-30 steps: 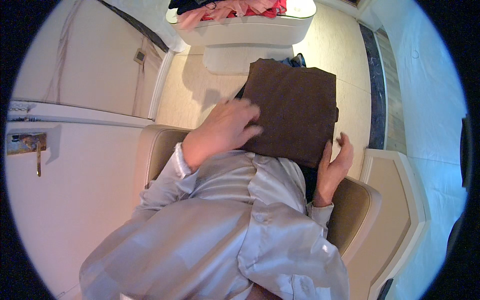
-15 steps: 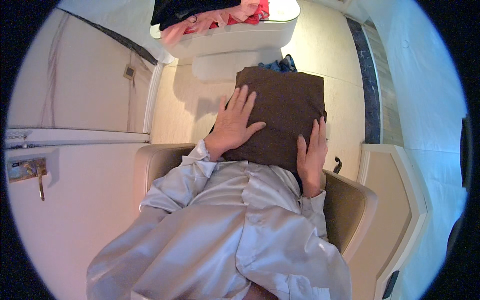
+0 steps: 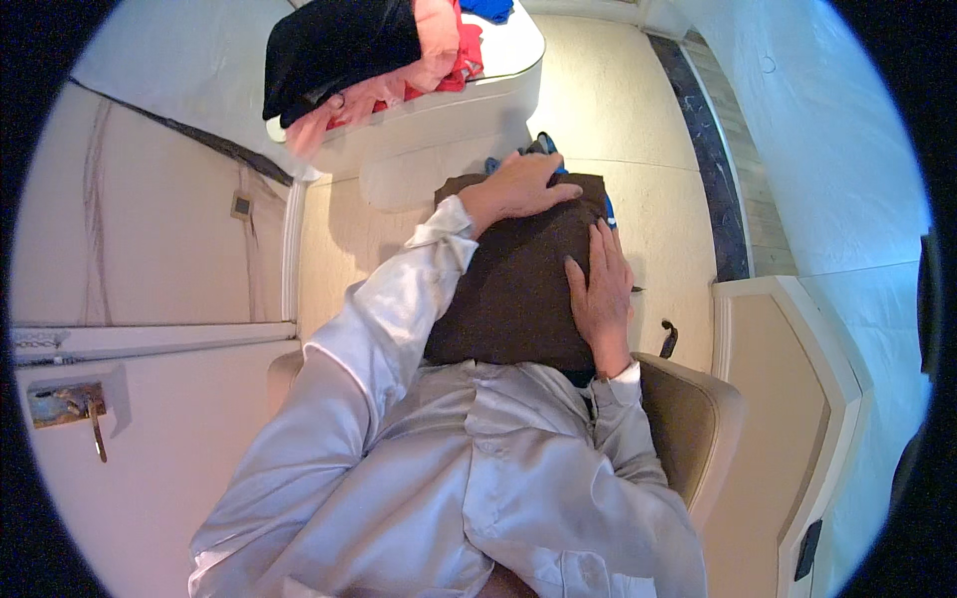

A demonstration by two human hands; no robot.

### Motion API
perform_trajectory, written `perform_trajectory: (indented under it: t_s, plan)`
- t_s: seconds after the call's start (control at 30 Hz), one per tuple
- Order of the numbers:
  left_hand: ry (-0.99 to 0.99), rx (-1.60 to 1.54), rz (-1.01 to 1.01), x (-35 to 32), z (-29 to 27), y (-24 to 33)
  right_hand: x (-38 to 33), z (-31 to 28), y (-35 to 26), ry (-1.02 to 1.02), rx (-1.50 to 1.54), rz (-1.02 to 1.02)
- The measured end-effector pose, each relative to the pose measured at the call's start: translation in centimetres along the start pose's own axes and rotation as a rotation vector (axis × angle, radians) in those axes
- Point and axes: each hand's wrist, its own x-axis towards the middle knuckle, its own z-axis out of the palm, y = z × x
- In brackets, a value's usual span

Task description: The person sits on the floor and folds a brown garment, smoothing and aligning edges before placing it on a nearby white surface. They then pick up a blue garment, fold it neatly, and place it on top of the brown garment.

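In the head view I am seeing the brown cloth (image 3: 508, 294) lying folded just beyond the pale shirt (image 3: 483, 448), under both hands. The left hand (image 3: 513, 187) is lying across its far edge, thumb standing apart; its fingertips are hard to make out, so I cannot tell whether they are pinching anything. The right hand (image 3: 604, 299) is resting palm down on the cloth's right side, fingers extended, thumb spread wide, gripping nothing. Just beyond the left hand a blue thing (image 3: 545, 143) is showing, and past the right fingertips a blue edge (image 3: 610, 207) is peeking out, bearing a white mark I am finding too small to read. Farther beyond the left hand, leftward, a white table (image 3: 429, 120) is holding black (image 3: 344, 60), pink (image 3: 436, 45) and red (image 3: 469, 55) fabric. Right of the right wrist, a chair arm (image 3: 688, 419) is curving past.
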Motion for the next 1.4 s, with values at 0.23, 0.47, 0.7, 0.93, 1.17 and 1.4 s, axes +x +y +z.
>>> perform_trajectory:
  t_s: [0.23, 0.47, 0.7, 0.93, 1.17, 1.4]
  plan:
    - [-0.456, -0.397, -0.188, 5.0, 1.6, -1.8, -1.8, -0.6, 2.4, 0.047, 0.327, 0.206]
    - [-0.573, -0.641, -0.275, 5.8, 0.9, -4.6, -0.5, -1.9, 1.4, -0.068, 0.889, 0.504]
    - [-0.763, -0.975, -0.234, 6.8, 0.2, -5.1, 0.5, -0.7, 2.1, -0.042, 1.216, 0.703]
    - [-0.638, -1.08, -0.038, 6.3, -1.3, -3.8, 1.5, -0.9, 1.1, -0.016, 1.45, 0.659]
    - [-0.465, -1.039, -0.021, 4.2, -2.8, -2.8, -2.0, -0.4, 3.5, -0.049, 1.014, 0.627]
    - [-0.469, -1.052, 0.051, 1.6, -5.3, -2.3, -6.7, -6.1, -0.4, -0.191, 1.142, 0.641]
